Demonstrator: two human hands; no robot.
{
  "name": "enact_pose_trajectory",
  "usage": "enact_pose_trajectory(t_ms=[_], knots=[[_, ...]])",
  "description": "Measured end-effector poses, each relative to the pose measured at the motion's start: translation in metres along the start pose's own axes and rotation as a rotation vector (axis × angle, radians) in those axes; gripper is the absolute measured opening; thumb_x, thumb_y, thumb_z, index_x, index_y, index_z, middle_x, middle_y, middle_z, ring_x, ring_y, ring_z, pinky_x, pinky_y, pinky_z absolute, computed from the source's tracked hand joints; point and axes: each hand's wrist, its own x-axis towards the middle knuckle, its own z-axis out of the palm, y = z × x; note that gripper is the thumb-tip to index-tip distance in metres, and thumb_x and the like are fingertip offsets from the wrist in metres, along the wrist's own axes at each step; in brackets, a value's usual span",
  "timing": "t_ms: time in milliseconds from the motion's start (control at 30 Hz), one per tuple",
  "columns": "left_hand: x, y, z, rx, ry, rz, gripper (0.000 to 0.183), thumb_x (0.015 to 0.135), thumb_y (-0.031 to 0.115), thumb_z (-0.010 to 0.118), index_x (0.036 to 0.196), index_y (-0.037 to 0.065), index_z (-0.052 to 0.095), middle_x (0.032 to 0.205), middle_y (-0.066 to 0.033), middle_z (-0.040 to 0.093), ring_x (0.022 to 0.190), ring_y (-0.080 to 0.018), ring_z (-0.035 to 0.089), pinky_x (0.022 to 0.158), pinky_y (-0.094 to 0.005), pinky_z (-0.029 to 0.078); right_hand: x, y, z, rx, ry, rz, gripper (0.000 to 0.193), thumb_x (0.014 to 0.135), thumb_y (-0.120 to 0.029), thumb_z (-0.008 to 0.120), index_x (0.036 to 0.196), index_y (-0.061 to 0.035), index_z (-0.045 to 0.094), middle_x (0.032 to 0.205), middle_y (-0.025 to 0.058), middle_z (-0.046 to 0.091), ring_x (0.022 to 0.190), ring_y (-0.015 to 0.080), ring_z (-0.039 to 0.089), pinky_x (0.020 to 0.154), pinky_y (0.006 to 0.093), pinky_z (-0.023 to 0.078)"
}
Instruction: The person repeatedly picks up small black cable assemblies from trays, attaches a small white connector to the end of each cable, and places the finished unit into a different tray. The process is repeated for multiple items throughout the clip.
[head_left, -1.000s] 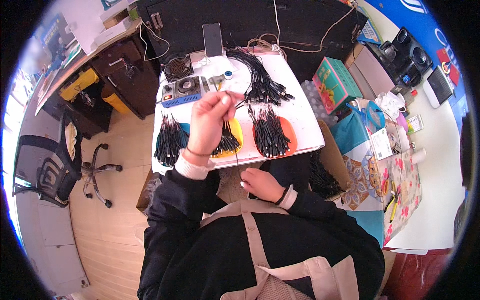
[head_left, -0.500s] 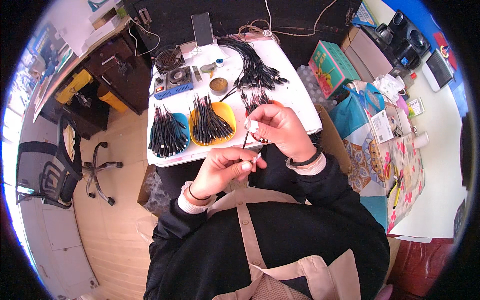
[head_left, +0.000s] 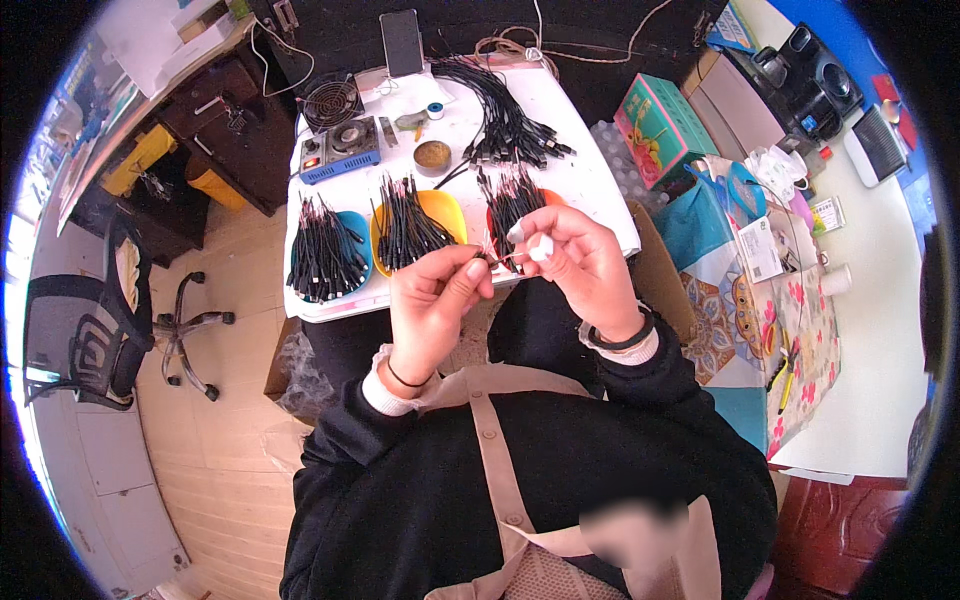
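In front of my chest, above the table's near edge, both hands work close together. My left hand (head_left: 437, 295) pinches the end of a thin black cable (head_left: 481, 257) between thumb and fingers. Fine reddish wires reach across to my right hand (head_left: 583, 262), which has its thumb and forefinger closed on them. At the right thumb tip sits a small white piece (head_left: 541, 247), perhaps tape or a wrap. Just beyond, a red tray (head_left: 553, 199) carries a bundle of black cables (head_left: 510, 198) with bare wire ends, partly hidden by my right hand.
Yellow (head_left: 447, 212) and blue trays (head_left: 354, 226) hold more cable bundles. Behind are a blue heating device (head_left: 343, 157), a round tin (head_left: 432, 156), a solder spool (head_left: 435, 110), a fan (head_left: 331, 103), a phone (head_left: 402, 44) and a cable pile (head_left: 510, 130). A green box (head_left: 655, 135) stands right.
My left hand has risen toward the right hand, and the wire ends now lie between them. The right hand has shifted slightly right. The view has tilted a little.
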Motion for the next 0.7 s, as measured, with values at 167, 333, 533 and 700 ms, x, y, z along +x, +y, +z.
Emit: enact_pose_trajectory(t_ms=[167, 333, 533, 700], knots=[[0.003, 0.001, 0.000, -0.143, -0.110, -0.074, 0.014, 0.095, 0.008, 0.057, 0.097, -0.002, 0.066, 0.073, -0.0027, 0.064, 0.052, -0.0021, 0.041, 0.047, -0.0164, 0.031, -0.004, -0.009, -0.002, -0.101, -0.036, -0.007, 0.019, 0.093, -0.008, 0.061, 0.107, 0.0044, 0.056, 0.092, 0.0038, 0.061, 0.082, 0.0082, 0.058, 0.075, 0.0217, 0.048], [0.001, 0.003, 0.008, -0.075, -0.116, -0.026, 0.013, 0.095, 0.007, 0.056, 0.097, -0.002, 0.066, 0.073, -0.0039, 0.065, 0.053, -0.0033, 0.044, 0.048, -0.0171, 0.033, -0.005, -0.009, 0.005, -0.105, 0.039, -0.002, 0.015, 0.093, -0.008, 0.060, 0.104, 0.0030, 0.057, 0.090, 0.0032, 0.062, 0.080, 0.0076, 0.058, 0.073, 0.0211, 0.047], [-0.001, 0.004, 0.004, -0.182, -0.173, -0.102, 0.014, 0.095, 0.008, 0.056, 0.094, -0.003, 0.064, 0.071, -0.0058, 0.063, 0.053, -0.0069, 0.047, 0.048, -0.0187, 0.035, -0.003, 0.006, 0.005, 0.109, 0.013, 0.165, 0.017, 0.096, -0.016, 0.057, 0.102, -0.0007, 0.058, 0.086, 0.0017, 0.062, 0.078, 0.0073, 0.059, 0.069, 0.0198, 0.047], [-0.003, 0.002, 0.003, -0.251, -0.195, -0.151, 0.015, 0.095, 0.010, 0.055, 0.092, -0.002, 0.063, 0.071, -0.0057, 0.062, 0.053, -0.0086, 0.048, 0.049, -0.0196, 0.037, -0.007, 0.013, 0.006, 0.228, 0.036, 0.269, 0.019, 0.097, -0.018, 0.055, 0.107, -0.0024, 0.056, 0.090, 0.0028, 0.061, 0.082, 0.0095, 0.060, 0.074, 0.0224, 0.049]])
